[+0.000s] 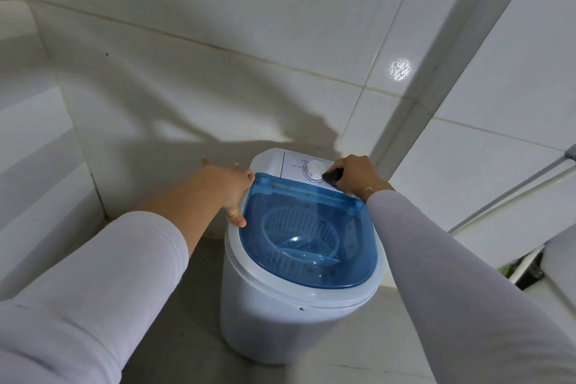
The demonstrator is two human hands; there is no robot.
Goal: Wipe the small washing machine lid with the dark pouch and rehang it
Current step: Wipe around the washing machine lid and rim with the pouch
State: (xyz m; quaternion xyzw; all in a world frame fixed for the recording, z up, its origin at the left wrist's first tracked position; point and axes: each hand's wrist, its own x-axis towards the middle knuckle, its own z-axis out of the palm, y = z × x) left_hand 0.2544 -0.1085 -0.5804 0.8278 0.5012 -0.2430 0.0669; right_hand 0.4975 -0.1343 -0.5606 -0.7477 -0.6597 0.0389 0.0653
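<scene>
Both hands work the small white plastic washing machine [280, 315]: left hand [232, 187] rests open-fingered against its translucent blue lid [311, 227], right hand [355, 173] grips the dark pouch [332, 176] beside the round white dial [315, 170].

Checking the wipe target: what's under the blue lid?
Through the see-through lid: a ribbed basket in the tub. Dark specks dot the lid. Nothing deeper shows.
</scene>
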